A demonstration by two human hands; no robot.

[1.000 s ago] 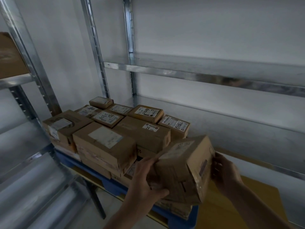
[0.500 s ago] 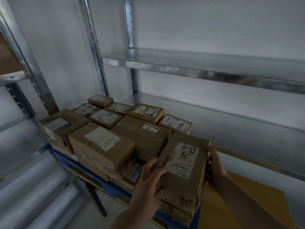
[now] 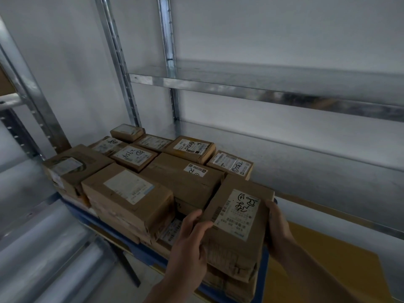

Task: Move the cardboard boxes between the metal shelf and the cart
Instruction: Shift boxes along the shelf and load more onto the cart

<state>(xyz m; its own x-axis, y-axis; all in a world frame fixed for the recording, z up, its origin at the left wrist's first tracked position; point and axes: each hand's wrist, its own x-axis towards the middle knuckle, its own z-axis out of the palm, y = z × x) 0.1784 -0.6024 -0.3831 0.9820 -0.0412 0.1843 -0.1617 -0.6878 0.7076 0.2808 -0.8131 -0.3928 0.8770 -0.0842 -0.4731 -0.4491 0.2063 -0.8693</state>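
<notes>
**One box between two hands, the shelf lying to the right**

The person is holding one labelled box at the near right corner of the stack on the cart. The left hand is gripping its left side with the thumb lying on top, and the right hand is clasping its right side. Whether the box is resting on the box under it or is lifted, I cannot tell. Its long axis is running away from the person, between the two hands.

The metal shelf is standing beyond and to the right, so the right hand is the nearer one; a move there would probably be leading with that side.

I am counting ten boxes with tops showing, the held one included. More are lying beneath, and those I cannot count.
</notes>
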